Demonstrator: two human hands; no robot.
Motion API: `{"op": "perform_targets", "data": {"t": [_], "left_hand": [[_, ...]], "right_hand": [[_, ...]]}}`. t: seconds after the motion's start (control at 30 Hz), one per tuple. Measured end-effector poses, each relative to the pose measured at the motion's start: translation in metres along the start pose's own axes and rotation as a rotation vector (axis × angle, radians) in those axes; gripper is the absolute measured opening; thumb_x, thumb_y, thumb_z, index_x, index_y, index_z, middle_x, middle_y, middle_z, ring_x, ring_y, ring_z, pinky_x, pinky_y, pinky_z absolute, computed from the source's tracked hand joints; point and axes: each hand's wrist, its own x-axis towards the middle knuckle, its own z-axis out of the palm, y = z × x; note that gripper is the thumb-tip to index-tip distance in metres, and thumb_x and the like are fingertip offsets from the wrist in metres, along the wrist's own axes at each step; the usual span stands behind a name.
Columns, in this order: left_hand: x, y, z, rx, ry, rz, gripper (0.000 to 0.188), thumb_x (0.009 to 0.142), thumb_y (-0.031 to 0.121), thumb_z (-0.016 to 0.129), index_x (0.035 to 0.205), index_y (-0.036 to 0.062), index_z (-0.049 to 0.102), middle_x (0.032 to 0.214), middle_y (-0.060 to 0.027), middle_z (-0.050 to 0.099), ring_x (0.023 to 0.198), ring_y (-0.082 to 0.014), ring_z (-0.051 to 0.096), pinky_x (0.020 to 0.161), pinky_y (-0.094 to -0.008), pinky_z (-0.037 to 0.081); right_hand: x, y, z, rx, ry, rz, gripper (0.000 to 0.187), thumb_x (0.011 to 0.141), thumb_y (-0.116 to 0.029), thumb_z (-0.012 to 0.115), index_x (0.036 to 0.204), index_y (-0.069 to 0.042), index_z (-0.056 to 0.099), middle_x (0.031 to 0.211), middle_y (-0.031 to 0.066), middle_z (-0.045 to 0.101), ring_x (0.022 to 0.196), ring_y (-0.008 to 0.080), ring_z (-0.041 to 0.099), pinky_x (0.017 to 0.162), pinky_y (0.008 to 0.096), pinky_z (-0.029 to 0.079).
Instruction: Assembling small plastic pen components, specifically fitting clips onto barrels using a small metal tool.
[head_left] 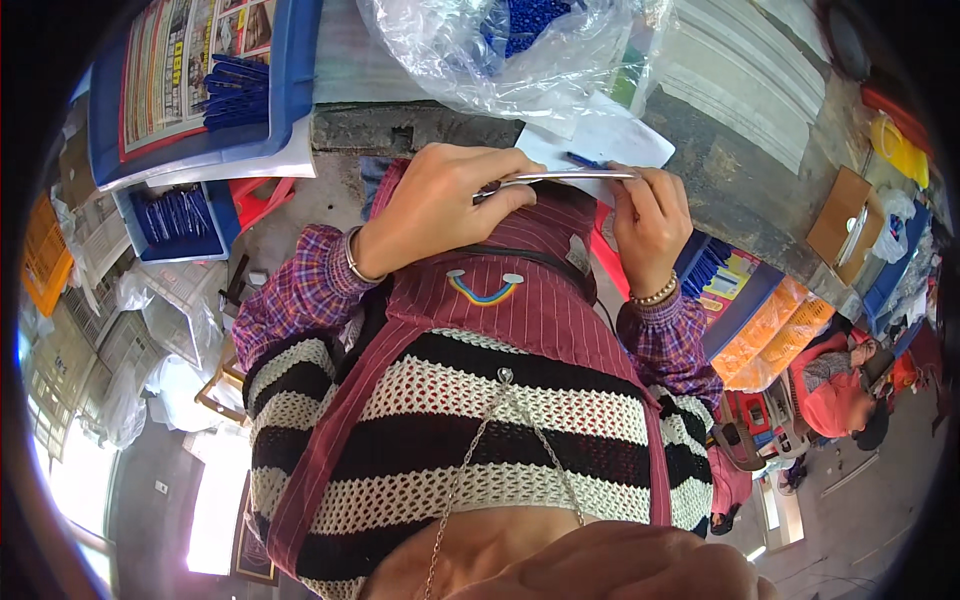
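Between my two hands is a slim phone [570,176], seen edge-on as a thin silver-rimmed strip, so its face is hidden. My left hand [440,200] grips one end, thumb below and fingers above. The other end is pinched by the fingers of my right hand [652,220]. Just beyond the phone, white paper [630,135] lies at the bench edge with a slim blue pen-like piece [585,160] on it. A clear plastic bag [430,50] farther off holds many small blue parts [530,25].
On the left, a blue tray [285,110] carries slim blue sticks [238,92]. Below it stands a blue bin [135,225] with more. To the right are an orange crate [770,335], a cardboard box [838,215] and a person in pink [830,390].
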Motion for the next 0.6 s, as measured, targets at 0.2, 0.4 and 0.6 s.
{"op": "perform_targets", "data": {"t": [0.2, 0.4, 0.6], "left_hand": [[0.009, 0.003, 0.006, 0.083, -0.02, -0.04, 0.021, 0.077, 0.011, 0.069, 0.096, 0.0023, 0.065, 0.078, -0.0162, 0.064, 0.066, -0.0314, 0.062, 0.058, -0.0329, 0.047], [0.018, -0.001, -0.001, 0.102, -0.089, -0.049, 0.022, 0.077, 0.013, 0.069, 0.096, 0.0029, 0.065, 0.079, -0.0165, 0.064, 0.068, -0.0333, 0.062, 0.059, -0.0338, 0.048], [0.027, 0.027, -0.025, 0.027, -0.098, -0.141, 0.023, 0.075, 0.011, 0.07, 0.096, 0.0039, 0.067, 0.07, -0.0133, 0.061, 0.058, -0.0216, 0.061, 0.056, -0.0295, 0.046]], "right_hand": [[-0.001, 0.005, 0.002, 0.051, 0.059, -0.058, 0.024, 0.063, 0.005, 0.065, 0.085, -0.006, 0.067, 0.08, 0.005, 0.06, 0.075, 0.0237, 0.058, 0.065, 0.0343, 0.046], [0.002, 0.002, 0.007, 0.061, -0.004, -0.013, 0.026, 0.063, 0.005, 0.062, 0.086, -0.006, 0.066, 0.082, 0.005, 0.061, 0.077, 0.0245, 0.058, 0.067, 0.0345, 0.046], [0.014, -0.006, -0.018, 0.151, -0.05, 0.106, 0.022, 0.07, 0.004, 0.061, 0.092, -0.003, 0.061, 0.085, 0.0126, 0.062, 0.078, 0.0312, 0.06, 0.069, 0.0377, 0.048]]}}
